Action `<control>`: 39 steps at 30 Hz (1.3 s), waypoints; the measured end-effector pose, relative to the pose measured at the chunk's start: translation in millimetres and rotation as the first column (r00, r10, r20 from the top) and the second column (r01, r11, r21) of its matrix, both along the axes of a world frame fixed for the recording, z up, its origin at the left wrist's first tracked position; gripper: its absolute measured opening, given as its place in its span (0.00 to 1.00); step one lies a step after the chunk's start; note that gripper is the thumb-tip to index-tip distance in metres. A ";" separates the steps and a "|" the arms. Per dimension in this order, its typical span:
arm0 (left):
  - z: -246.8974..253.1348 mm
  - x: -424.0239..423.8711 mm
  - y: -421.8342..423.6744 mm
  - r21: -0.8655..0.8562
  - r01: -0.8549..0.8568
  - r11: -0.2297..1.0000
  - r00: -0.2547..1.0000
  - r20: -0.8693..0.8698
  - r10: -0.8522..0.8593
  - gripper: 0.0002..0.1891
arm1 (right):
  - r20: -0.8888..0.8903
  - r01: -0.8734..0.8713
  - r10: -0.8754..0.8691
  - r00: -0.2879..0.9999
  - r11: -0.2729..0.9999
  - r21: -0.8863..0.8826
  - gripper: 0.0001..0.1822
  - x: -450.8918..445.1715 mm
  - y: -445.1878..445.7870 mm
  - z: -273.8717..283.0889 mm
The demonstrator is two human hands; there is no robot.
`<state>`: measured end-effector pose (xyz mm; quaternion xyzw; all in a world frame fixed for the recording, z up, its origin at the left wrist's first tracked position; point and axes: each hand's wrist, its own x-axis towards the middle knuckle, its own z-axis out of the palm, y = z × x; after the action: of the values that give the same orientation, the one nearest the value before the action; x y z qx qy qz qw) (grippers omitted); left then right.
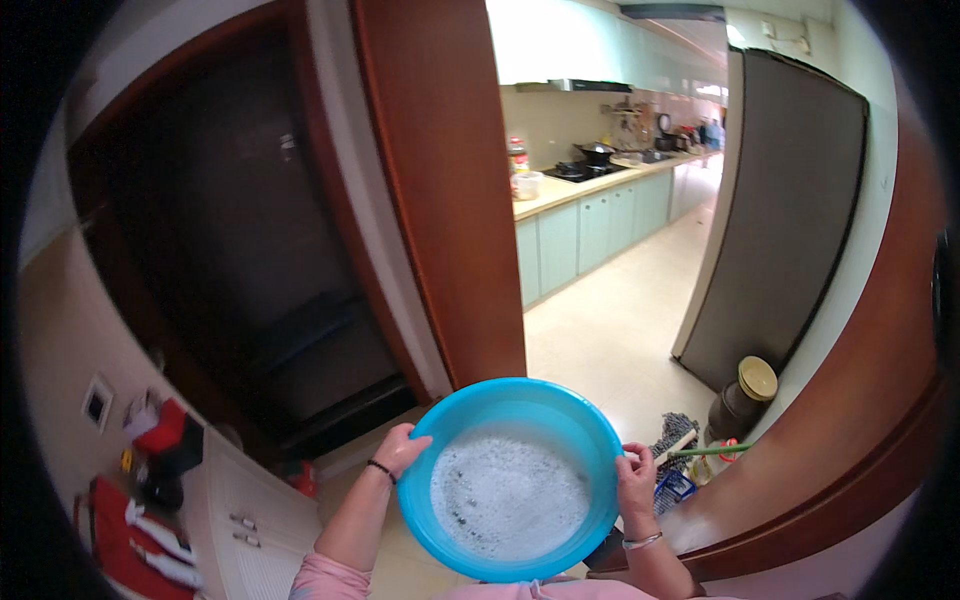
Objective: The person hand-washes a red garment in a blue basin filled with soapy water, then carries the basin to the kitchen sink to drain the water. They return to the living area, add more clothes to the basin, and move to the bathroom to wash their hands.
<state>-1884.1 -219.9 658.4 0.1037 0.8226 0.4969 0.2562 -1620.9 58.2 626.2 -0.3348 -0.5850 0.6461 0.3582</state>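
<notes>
A blue plastic basin [517, 401] is held in front of my body, its near side close to my pink top [540, 589]. White foamy suds [517, 487] cover the liquid inside it, with a few dark gaps toward the left. My left hand [401, 450] grips the left rim, thumb over the edge, and a dark bead bracelet circles that wrist. On the opposite side my right hand [636, 472] holds the right rim; a silver-coloured bangle is on its wrist. The fingers under the rim are partly hidden.
Ahead, a doorway with a brown frame [450, 187] opens onto a kitchen floor [622, 300], cabinets and a counter [555, 199]. At right stand a refrigerator [780, 210], a dark jar [731, 412] and a mop head [679, 435]. A white cabinet [240, 517] is at left.
</notes>
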 end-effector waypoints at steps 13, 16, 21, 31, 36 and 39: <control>-34.9 -166.2 317.6 0.038 0.494 0.869 0.869 0.029 -0.495 0.16 | 0.023 0.504 -0.506 0.862 0.862 0.056 0.05 -62.0 159.2 -7.6; -61.7 -198.4 390.6 0.004 0.543 0.840 0.840 0.011 -0.543 0.17 | 0.029 0.557 -0.563 0.826 0.822 0.113 0.05 -79.4 210.3 -23.4; -46.4 -235.3 516.4 -0.074 0.582 0.810 0.813 0.051 -0.580 0.17 | 0.074 0.596 -0.615 0.785 0.783 0.178 0.07 -117.2 315.0 -23.2; -47.3 -346.8 737.4 -0.020 0.648 0.762 0.761 -0.044 -0.648 0.20 | 0.011 0.634 -0.644 0.765 0.756 0.166 0.06 -222.8 530.3 -30.8; -47.9 -420.9 859.1 -0.034 0.675 0.737 0.732 -0.095 -0.674 0.21 | 0.016 0.640 -0.657 0.754 0.739 0.209 0.05 -292.3 641.0 -39.9; -46.9 -456.8 924.0 -0.033 0.664 0.747 0.741 -0.101 -0.664 0.21 | 0.039 0.650 -0.663 0.748 0.742 0.165 0.05 -330.2 709.3 -46.0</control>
<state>-2340.9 704.1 611.5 0.4164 0.7428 0.3693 0.3721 -1951.1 767.5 580.2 -0.5235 -0.4899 0.4192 0.5570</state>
